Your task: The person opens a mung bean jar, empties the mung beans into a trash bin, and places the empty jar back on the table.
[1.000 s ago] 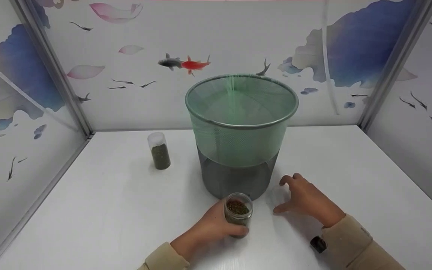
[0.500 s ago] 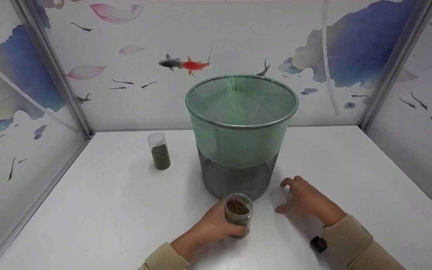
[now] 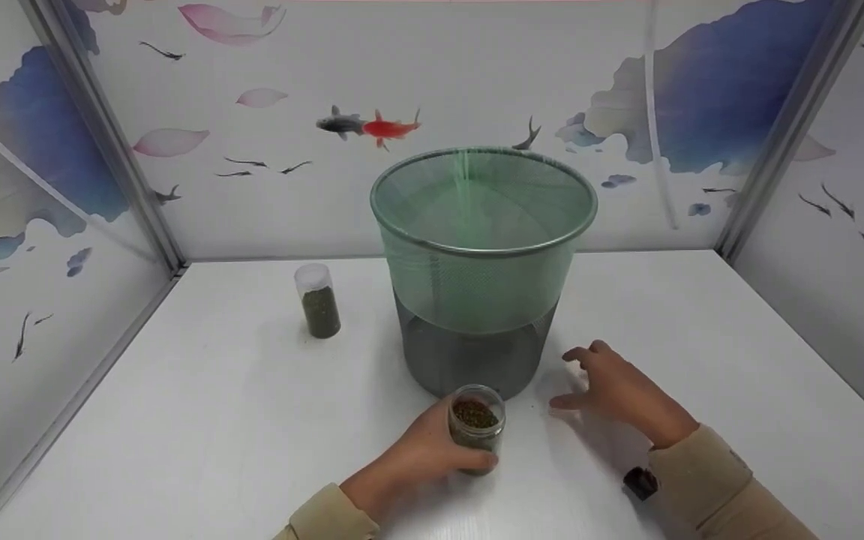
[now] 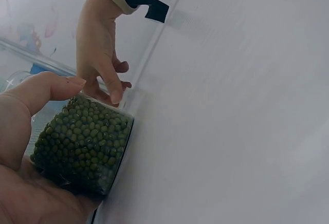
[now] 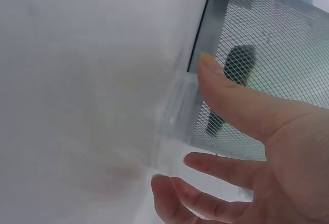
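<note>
My left hand [image 3: 424, 450] grips an uncovered clear jar [image 3: 477, 446] around its side. Green mung beans [image 4: 85, 144] fill it in the left wrist view, below the thumb. To the right, my right hand [image 3: 612, 390] hovers low over the table with thumb and fingers apart, holding nothing. In the right wrist view a faint see-through lid-like piece [image 5: 181, 106] lies between that hand and the basket's foot; its outline is hard to make out. Further back on the left stands a second clear jar [image 3: 321, 311], partly filled with similar green contents.
A tall mesh wastebasket [image 3: 477, 360] with a green liner bag [image 3: 481, 289] over its rim stands just behind both hands. White panels with painted fish surround the white table [image 3: 199, 420]. A black wrist-worn piece [image 3: 640, 484] sits at the right sleeve.
My right hand has drawn slightly up and away, its thumb and fingers coming off the clear lid-like piece. The left hand and its jar have stayed in place.
</note>
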A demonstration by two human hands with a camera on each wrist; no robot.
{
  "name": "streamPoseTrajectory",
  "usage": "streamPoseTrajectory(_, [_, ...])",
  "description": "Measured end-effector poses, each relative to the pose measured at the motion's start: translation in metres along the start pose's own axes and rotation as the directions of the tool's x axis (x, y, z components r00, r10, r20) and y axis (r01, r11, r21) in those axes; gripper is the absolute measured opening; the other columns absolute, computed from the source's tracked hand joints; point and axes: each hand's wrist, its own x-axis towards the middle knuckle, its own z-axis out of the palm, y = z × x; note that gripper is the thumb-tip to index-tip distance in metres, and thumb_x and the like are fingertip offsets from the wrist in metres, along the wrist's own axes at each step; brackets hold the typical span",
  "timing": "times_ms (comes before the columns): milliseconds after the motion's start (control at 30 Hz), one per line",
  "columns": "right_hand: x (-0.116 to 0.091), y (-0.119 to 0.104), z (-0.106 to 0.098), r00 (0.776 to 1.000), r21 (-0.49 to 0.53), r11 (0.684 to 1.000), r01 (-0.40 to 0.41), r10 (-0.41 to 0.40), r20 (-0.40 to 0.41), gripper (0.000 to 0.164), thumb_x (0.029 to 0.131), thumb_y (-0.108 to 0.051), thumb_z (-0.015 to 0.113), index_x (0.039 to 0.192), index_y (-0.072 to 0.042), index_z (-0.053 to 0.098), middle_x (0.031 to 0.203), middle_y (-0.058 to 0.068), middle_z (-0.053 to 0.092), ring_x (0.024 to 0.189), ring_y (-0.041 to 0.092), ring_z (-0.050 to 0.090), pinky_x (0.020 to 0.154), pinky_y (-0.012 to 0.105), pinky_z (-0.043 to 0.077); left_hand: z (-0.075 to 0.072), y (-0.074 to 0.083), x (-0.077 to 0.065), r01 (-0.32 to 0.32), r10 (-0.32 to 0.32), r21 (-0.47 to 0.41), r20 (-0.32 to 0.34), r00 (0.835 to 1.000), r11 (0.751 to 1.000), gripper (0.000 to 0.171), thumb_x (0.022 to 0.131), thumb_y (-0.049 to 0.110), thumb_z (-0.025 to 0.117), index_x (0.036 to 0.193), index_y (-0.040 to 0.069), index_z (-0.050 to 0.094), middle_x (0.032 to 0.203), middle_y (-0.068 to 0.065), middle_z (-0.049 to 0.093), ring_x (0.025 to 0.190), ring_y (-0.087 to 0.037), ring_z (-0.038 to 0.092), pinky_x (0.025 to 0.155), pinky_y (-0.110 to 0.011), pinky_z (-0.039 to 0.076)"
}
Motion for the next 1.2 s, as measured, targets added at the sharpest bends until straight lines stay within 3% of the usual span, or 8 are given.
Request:
streamPoseTrajectory(133, [-0.001,0.003,-0.016,0.988,-0.018,0.999,0.04,-0.042,-0.148,0.054,0.083,-0.039,0.078,0.123,-0.005,0.063,0.107,0.015,0.053,0.084,0.023,0.058,0.068,0.039,0.05,0.0,0.0,0.001,0.008,-0.008,0.008,-0.008,1.0,1.0,0.084,0.068,0.019,0.087,0.142,0.019,0.046,0.125,0.001,0.056,0.119,-0.016,0.051,0.107,-0.044,0.037])
streamPoseTrajectory(233, [-0.001,0.004,-0.03,0.945,-0.034,0.996,0.08,-0.086,-0.315,0.036,0.087,-0.029,0.076,0.114,-0.006,0.067,0.105,0.013,0.055,0.087,0.025,0.06,0.068,0.041,0.052,0.0,0.001,0.002,0.018,-0.018,0.011,-0.011,1.0,1.0,0.085,0.068,0.019,0.087,0.142,0.018,0.045,0.126,0.001,0.056,0.119,-0.016,0.05,0.107,-0.045,0.036])
streamPoseTrajectory(367, [-0.002,-0.001,-0.049,0.84,-0.032,0.992,0.124,-0.122,-0.528,0.02,0.09,-0.019,0.073,0.105,-0.007,0.07,0.106,0.011,0.055,0.091,0.027,0.061,0.069,0.043,0.051,-0.001,0.002,0.002,0.027,-0.027,0.003,-0.009,1.0,1.0,0.085,0.068,0.019,0.087,0.142,0.018,0.045,0.126,0.002,0.056,0.119,-0.016,0.051,0.107,-0.045,0.037])
streamPoseTrajectory(533, [-0.01,-0.021,-0.07,0.695,-0.023,0.967,0.254,-0.199,-0.691,0.019,0.09,-0.01,0.072,0.108,-0.006,0.068,0.114,0.013,0.054,0.103,0.025,0.056,0.077,0.04,0.045,-0.003,0.002,0.002,0.025,-0.025,0.01,0.0,1.0,1.0,0.085,0.07,0.02,0.087,0.143,0.018,0.044,0.127,0.002,0.055,0.12,-0.017,0.05,0.107,-0.045,0.037])
streamPoseTrajectory(633, [-0.015,-0.041,-0.079,0.625,-0.032,0.939,0.342,-0.253,-0.738,0.029,0.089,-0.01,0.073,0.117,-0.008,0.066,0.122,0.013,0.053,0.112,0.024,0.053,0.085,0.041,0.044,-0.004,0.001,0.002,0.002,-0.002,0.016,0.0,1.0,1.0,0.084,0.07,0.02,0.087,0.143,0.017,0.044,0.126,0.002,0.056,0.119,-0.016,0.051,0.106,-0.043,0.038])
streamPoseTrajectory(833, [-0.009,-0.074,-0.089,0.527,-0.104,0.849,0.518,-0.413,-0.743,0.059,0.081,-0.013,0.082,0.134,-0.013,0.057,0.138,0.01,0.049,0.135,0.029,0.039,0.107,0.053,0.034,-0.004,-0.001,0.001,-0.014,0.014,0.032,-0.009,1.0,0.999,0.082,0.069,0.021,0.087,0.141,0.017,0.046,0.124,0.003,0.057,0.118,-0.016,0.051,0.106,-0.043,0.037])
streamPoseTrajectory(1033, [0.015,-0.087,-0.092,0.464,-0.106,0.758,0.643,-0.496,-0.734,0.072,0.073,-0.018,0.088,0.137,-0.012,0.055,0.141,0.009,0.052,0.145,0.033,0.025,0.115,0.057,0.022,-0.003,-0.001,0.001,0.024,-0.024,0.022,0.005,1.0,0.999,0.086,0.069,0.021,0.088,0.143,0.018,0.044,0.126,0.004,0.055,0.121,-0.017,0.05,0.108,-0.045,0.035])
streamPoseTrajectory(1200, [0.029,-0.094,-0.091,0.426,-0.164,0.724,0.67,-0.555,-0.714,0.049,0.084,-0.032,0.078,0.126,-0.012,0.064,0.13,0.007,0.06,0.138,0.032,0.037,0.116,0.056,0.02,-0.002,0.001,0.0,0.032,-0.032,-0.01,0.016,0.999,0.999,0.086,0.069,0.02,0.088,0.143,0.019,0.044,0.129,0.003,0.054,0.122,-0.016,0.049,0.108,-0.045,0.035])
